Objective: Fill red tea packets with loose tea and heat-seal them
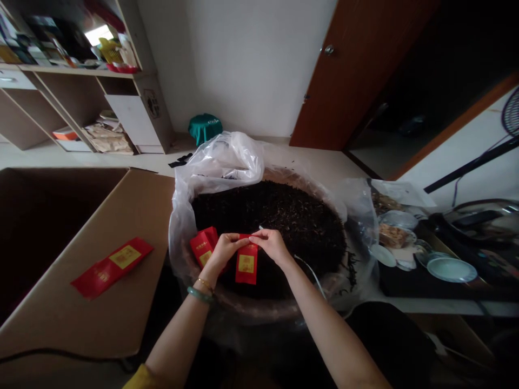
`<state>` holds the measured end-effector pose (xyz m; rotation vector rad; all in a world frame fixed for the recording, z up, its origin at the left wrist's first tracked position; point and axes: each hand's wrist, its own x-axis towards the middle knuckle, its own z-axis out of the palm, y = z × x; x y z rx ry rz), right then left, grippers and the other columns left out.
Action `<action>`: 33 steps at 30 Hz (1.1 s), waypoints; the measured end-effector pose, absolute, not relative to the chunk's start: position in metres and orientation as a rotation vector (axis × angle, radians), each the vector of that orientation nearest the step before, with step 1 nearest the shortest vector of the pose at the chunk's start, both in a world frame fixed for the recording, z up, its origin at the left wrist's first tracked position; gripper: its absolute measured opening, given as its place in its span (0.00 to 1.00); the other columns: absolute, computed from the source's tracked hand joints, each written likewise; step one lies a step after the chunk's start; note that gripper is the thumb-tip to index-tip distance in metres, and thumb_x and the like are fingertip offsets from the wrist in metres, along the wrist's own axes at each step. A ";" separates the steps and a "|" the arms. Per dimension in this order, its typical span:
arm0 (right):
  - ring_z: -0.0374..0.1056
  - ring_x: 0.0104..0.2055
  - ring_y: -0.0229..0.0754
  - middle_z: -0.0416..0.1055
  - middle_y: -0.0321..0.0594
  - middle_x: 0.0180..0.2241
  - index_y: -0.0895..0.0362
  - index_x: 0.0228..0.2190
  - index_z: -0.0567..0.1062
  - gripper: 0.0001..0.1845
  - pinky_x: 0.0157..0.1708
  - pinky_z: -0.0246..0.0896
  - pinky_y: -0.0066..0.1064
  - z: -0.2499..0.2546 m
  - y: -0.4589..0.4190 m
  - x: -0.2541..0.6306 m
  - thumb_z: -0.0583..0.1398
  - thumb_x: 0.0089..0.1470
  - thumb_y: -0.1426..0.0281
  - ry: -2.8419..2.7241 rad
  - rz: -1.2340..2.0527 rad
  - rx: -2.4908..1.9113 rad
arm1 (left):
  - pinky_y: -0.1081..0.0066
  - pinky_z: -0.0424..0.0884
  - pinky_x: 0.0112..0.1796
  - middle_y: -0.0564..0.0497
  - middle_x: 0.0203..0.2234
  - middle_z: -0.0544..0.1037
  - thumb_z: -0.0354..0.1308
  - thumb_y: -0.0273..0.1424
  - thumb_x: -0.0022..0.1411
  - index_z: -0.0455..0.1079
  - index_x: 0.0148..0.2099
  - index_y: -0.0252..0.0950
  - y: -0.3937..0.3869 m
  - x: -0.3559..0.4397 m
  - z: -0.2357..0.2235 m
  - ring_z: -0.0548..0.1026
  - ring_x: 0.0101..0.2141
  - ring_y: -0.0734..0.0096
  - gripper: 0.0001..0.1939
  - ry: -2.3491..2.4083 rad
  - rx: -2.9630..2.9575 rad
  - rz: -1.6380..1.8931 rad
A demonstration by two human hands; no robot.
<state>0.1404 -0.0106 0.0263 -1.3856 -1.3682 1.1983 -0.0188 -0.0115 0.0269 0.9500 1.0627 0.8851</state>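
A red packet (246, 265) with a yellow label hangs upright between my hands, over a large plastic-lined container (239, 309) full of dark, dry tea-like leaves (292, 216). My left hand (222, 253) pinches its top left corner, and a jade-green bangle circles that wrist. At the top right corner my right hand (272, 244) pinches the same edge, thumb and finger together. Close beside my left hand, more red packets (201, 246) rest on the leaves at the container's left side. A small pale object shows at my right fingertips; I cannot make out what it is.
An open cardboard box (133, 216) stands at the left, with another red packet (113, 266) on its flap. Bowls and dishes (452, 269) sit on a dark tray at the right. Behind are a green-covered bin (205, 128), shelves (81, 102) and a brown door (324, 97).
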 end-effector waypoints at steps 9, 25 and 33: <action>0.72 0.43 0.47 0.77 0.45 0.41 0.57 0.41 0.77 0.16 0.43 0.66 0.37 0.019 0.004 0.149 0.56 0.55 0.62 -1.482 0.818 -1.462 | 0.70 0.74 0.27 0.44 0.31 0.81 0.74 0.37 0.35 0.72 0.38 0.30 -0.013 -0.019 0.029 0.79 0.25 0.64 0.27 0.979 0.793 0.824; 0.69 0.48 0.51 0.71 0.51 0.45 0.59 0.47 0.73 0.28 0.46 0.62 0.37 -0.006 0.009 0.194 0.68 0.41 0.73 -1.949 0.623 -2.030 | 0.72 0.73 0.25 0.44 0.28 0.81 0.74 0.40 0.34 0.74 0.36 0.29 -0.010 -0.021 0.023 0.78 0.24 0.65 0.27 1.037 0.793 0.885; 0.70 0.47 0.46 0.74 0.41 0.46 0.56 0.46 0.75 0.27 0.50 0.62 0.40 0.042 0.004 0.203 0.68 0.40 0.67 -1.683 1.177 -1.359 | 0.72 0.71 0.26 0.47 0.22 0.79 0.74 0.39 0.31 0.75 0.34 0.28 -0.013 -0.020 0.027 0.77 0.23 0.66 0.27 1.015 0.816 0.824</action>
